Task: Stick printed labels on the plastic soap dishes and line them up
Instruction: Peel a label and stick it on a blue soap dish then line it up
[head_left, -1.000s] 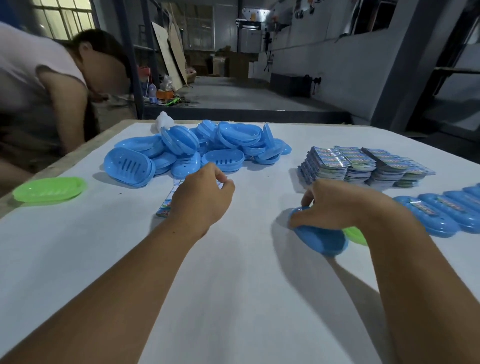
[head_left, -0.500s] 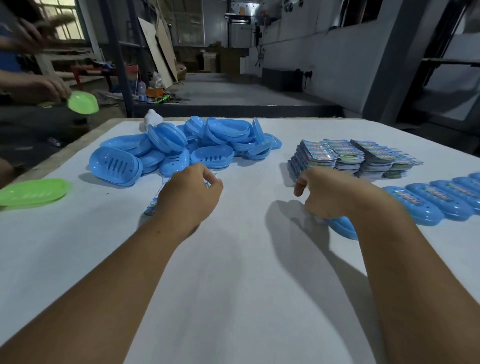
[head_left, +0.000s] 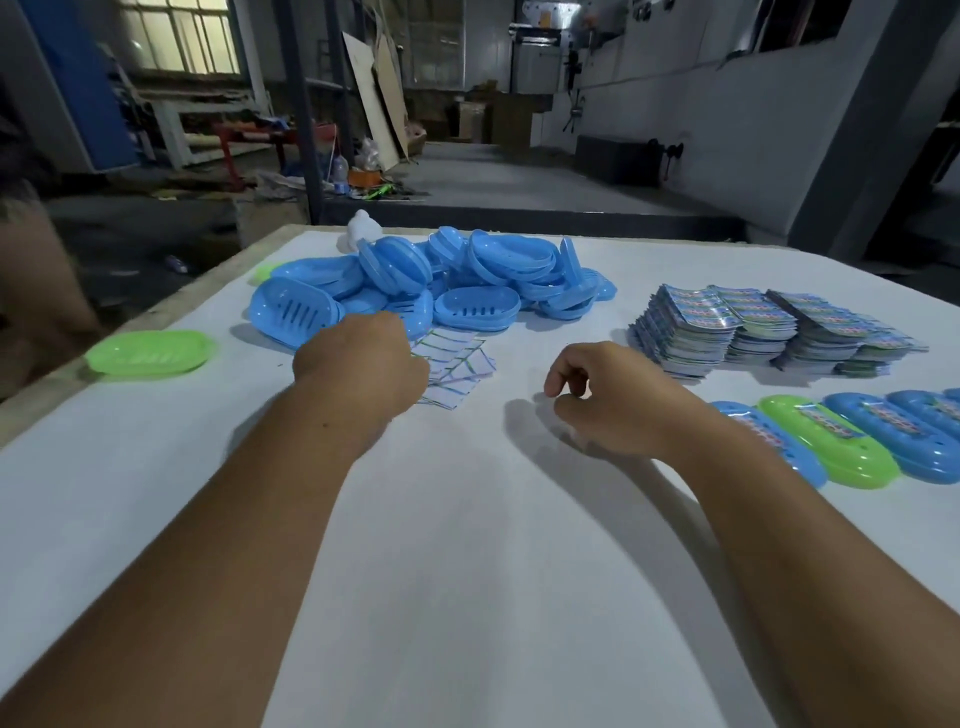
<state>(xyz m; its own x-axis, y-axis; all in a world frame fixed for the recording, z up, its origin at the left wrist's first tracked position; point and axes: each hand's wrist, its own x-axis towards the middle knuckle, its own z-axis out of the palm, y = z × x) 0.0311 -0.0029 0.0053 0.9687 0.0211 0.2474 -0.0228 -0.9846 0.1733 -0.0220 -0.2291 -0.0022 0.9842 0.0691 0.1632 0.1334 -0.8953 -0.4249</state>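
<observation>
Label sheet (head_left: 457, 366) under curled left hand (head_left: 363, 364); right hand (head_left: 602, 400) loosely curled.

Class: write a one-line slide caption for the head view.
Left hand holds a label sheet beside heaped blue soap dishes.

White-covered bench (head_left: 467, 597) up front. Beyond it, a grey concrete floor (head_left: 519, 176), boards leaning (head_left: 374, 98) against a post, a bright window (head_left: 176, 36) far left, cardboard boxes (head_left: 498, 119) at the back.
</observation>
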